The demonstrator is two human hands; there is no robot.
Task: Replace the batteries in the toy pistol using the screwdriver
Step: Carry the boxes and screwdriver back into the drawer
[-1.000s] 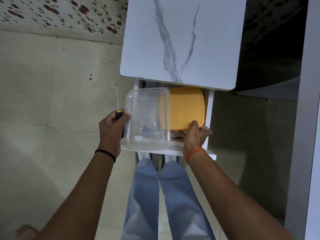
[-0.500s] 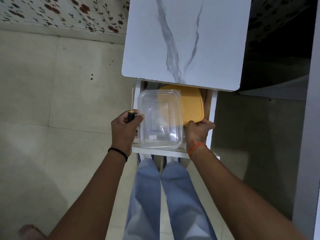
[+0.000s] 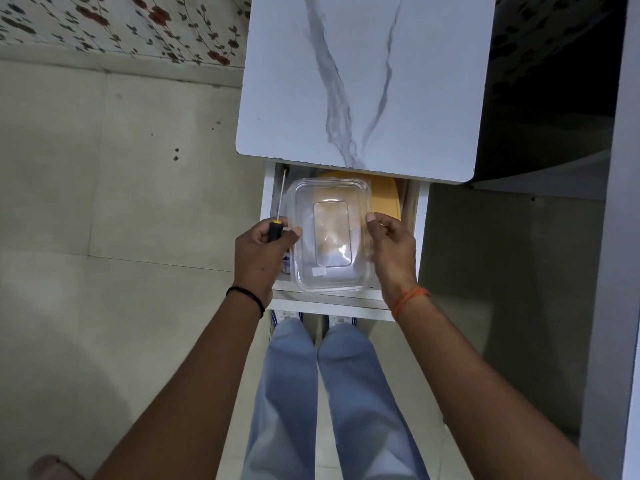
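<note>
Hands over open drawer (image 3: 420, 237): your left hand (image 3: 260, 252) grips screwdriver (image 3: 277, 223) and clear container (image 3: 331, 237); right hand (image 3: 393, 247) pinches its opposite edge; sticker unreadable.

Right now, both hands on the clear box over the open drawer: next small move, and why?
Probably lower the clear box onto the yellow lid in the drawer. Both hands, left and right, hold its sides, and the left also grips the screwdriver.
</note>
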